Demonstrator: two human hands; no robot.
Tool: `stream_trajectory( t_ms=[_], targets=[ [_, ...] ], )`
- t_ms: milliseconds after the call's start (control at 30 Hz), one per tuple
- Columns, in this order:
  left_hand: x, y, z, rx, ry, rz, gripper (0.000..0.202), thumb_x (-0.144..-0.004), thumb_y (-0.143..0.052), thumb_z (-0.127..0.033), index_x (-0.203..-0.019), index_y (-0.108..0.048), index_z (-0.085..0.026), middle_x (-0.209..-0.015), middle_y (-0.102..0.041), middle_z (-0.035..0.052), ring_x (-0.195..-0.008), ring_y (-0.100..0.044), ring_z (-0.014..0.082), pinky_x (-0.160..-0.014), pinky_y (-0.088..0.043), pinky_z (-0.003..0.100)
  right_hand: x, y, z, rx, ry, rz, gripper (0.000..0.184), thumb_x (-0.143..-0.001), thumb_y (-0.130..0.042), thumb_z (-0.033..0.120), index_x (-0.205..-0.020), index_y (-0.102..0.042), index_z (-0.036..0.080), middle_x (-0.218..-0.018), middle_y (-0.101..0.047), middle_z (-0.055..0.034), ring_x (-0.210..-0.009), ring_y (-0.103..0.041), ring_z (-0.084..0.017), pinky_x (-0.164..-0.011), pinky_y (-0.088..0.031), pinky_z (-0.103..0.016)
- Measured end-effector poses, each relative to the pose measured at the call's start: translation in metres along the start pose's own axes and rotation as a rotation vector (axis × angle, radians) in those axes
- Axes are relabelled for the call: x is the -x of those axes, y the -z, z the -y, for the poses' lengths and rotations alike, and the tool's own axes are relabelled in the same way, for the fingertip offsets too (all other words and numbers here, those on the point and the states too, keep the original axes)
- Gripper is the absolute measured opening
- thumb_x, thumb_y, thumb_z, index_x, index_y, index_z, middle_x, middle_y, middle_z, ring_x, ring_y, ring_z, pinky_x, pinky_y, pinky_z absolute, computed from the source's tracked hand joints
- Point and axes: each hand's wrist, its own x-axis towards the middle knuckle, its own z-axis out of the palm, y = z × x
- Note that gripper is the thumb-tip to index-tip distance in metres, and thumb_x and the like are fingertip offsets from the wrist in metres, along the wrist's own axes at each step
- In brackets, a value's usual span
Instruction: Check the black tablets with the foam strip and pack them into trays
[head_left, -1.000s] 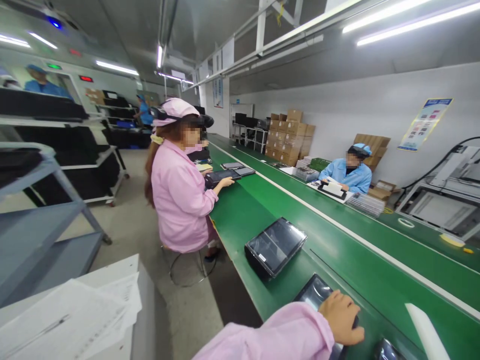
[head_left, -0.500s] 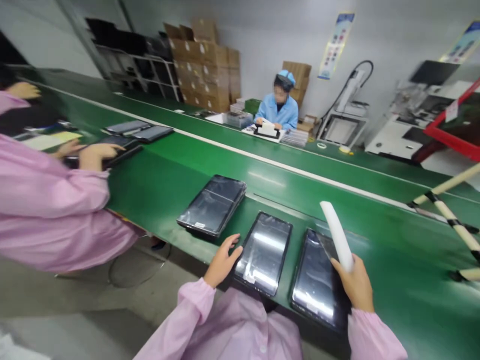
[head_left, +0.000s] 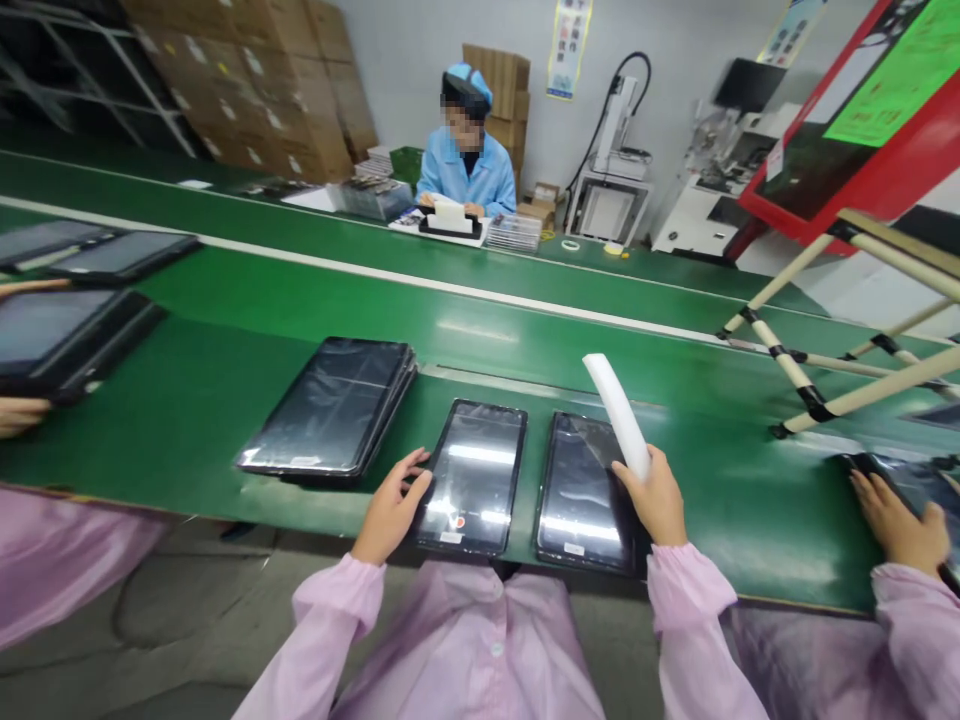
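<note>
My left hand (head_left: 394, 508) rests at the left edge of a dark tablet (head_left: 477, 480) in clear film, its fingers apart and lightly curled. A small red dot and a white label show near that tablet's lower end. To its right lies a second film-covered tablet (head_left: 577, 500). Over this one's right side my right hand (head_left: 658, 500) is closed around a long, white, slightly curved strip-like object (head_left: 616, 405), which points up and away; its exact kind is unclear. Left of my left hand, a stack of wrapped tablets (head_left: 330, 405) lies on the green bench.
At the left, a co-worker's hand (head_left: 22, 415) is by more tablets (head_left: 52, 330). On the right, another co-worker's hand (head_left: 896, 520) touches a dark device. A pipe frame (head_left: 799, 385) stands at the right. Across the green bench (head_left: 337, 300) sits a person in blue (head_left: 469, 165).
The view has swung to the right, bringing the right-hand co-worker and more of the pipe frame into sight. Both my hands keep nearly the same place beside the tablets.
</note>
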Motion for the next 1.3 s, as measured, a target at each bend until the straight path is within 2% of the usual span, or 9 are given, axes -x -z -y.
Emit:
stream_trajectory(
  t_ms=[133, 333, 400, 533, 667, 833, 967, 1100, 1300],
  targets=[
    [0.007, 0.002, 0.004, 0.042, 0.011, -0.040, 0.071, -0.087, -0.060, -0.066, -0.136, -0.061, -0.014, -0.135, -0.070, 0.0166, -0.117, -0.066, 0.0280, -0.108, -0.049, 0.046, 0.032, 0.023, -0.022, -0.124, -0.072, -0.100, 0.082, -0.083, -0.061, 0.076, -0.140, -0.052, 0.018, -0.129, -0.067, -0.0165, -0.111, -0.065, -0.038, -0.096, -0.050, -0.046],
    [0.007, -0.002, 0.009, 0.037, 0.034, -0.090, 0.066, -0.086, -0.062, -0.066, -0.129, -0.065, -0.016, -0.129, -0.073, 0.0143, -0.112, -0.068, 0.0288, -0.109, -0.050, 0.048, 0.081, 0.044, -0.036, -0.257, -0.025, -0.049, 0.066, -0.092, -0.061, 0.068, -0.132, -0.057, 0.017, -0.123, -0.070, -0.0145, -0.100, -0.068, -0.032, -0.086, -0.055, -0.040],
    [0.007, -0.002, 0.011, 0.038, 0.032, -0.089, 0.064, -0.087, -0.062, -0.065, -0.129, -0.065, -0.018, -0.129, -0.073, 0.0134, -0.113, -0.068, 0.0286, -0.110, -0.050, 0.049, 0.100, 0.046, -0.026, -0.208, 0.087, 0.064, 0.059, -0.094, -0.061, 0.060, -0.134, -0.055, 0.017, -0.122, -0.071, -0.0139, -0.099, -0.070, -0.031, -0.085, -0.056, -0.039],
    [0.007, -0.002, 0.012, 0.021, 0.028, -0.104, 0.062, -0.088, -0.062, -0.063, -0.129, -0.066, -0.018, -0.128, -0.074, 0.0126, -0.112, -0.068, 0.0283, -0.109, -0.050, 0.048, 0.128, 0.041, 0.003, -0.043, 0.468, 0.498, 0.057, -0.091, -0.061, 0.034, -0.145, -0.051, 0.017, -0.145, -0.061, -0.0150, -0.125, -0.063, -0.034, -0.106, -0.050, -0.044],
    [0.008, -0.002, 0.010, -0.003, 0.014, -0.110, 0.062, -0.088, -0.062, -0.062, -0.129, -0.067, -0.017, -0.127, -0.074, 0.0126, -0.110, -0.069, 0.0272, -0.108, -0.051, 0.045, 0.101, 0.034, 0.025, 0.166, 0.461, 0.590, 0.057, -0.088, -0.059, 0.029, -0.144, -0.052, 0.017, -0.131, -0.069, -0.0149, -0.109, -0.070, -0.037, -0.093, -0.054, -0.046],
    [0.008, -0.001, 0.013, 0.004, 0.011, -0.103, 0.066, -0.087, -0.061, -0.067, -0.129, -0.067, -0.016, -0.127, -0.074, 0.0152, -0.113, -0.069, 0.0290, -0.108, -0.051, 0.046, 0.035, 0.033, 0.010, 0.097, 0.211, 0.260, 0.054, -0.093, -0.059, 0.048, -0.140, -0.053, 0.023, -0.122, -0.071, -0.0098, -0.102, -0.071, -0.034, -0.083, -0.052, -0.040],
    [0.008, -0.001, 0.016, 0.007, 0.005, -0.105, 0.066, -0.087, -0.062, -0.067, -0.129, -0.067, -0.017, -0.127, -0.074, 0.0161, -0.113, -0.069, 0.0298, -0.107, -0.052, 0.048, 0.022, 0.031, -0.029, -0.167, -0.009, 0.090, 0.062, -0.086, -0.063, 0.069, -0.125, -0.058, 0.021, -0.115, -0.072, -0.0112, -0.101, -0.069, -0.035, -0.088, -0.053, -0.046],
    [0.009, -0.001, 0.015, 0.042, -0.025, -0.117, 0.063, -0.088, -0.065, -0.064, -0.129, -0.066, -0.016, -0.126, -0.074, 0.0166, -0.115, -0.070, 0.0297, -0.110, -0.052, 0.049, 0.019, 0.026, -0.040, -0.426, -0.099, 0.262, 0.062, -0.078, -0.075, 0.068, -0.118, -0.062, 0.022, -0.123, -0.070, -0.0124, -0.114, -0.066, -0.036, -0.099, -0.053, -0.050],
    [0.019, -0.003, 0.016, 0.159, 0.034, -0.077, 0.068, -0.087, -0.067, -0.062, -0.137, -0.060, -0.016, -0.140, -0.067, 0.0196, -0.130, -0.065, 0.0323, -0.118, -0.047, 0.054, 0.008, 0.019, -0.019, -0.609, -0.224, 0.386, 0.062, -0.077, -0.078, 0.067, -0.118, -0.064, 0.022, -0.135, -0.064, -0.0122, -0.122, -0.062, -0.035, -0.085, -0.063, -0.045]
  ],
)
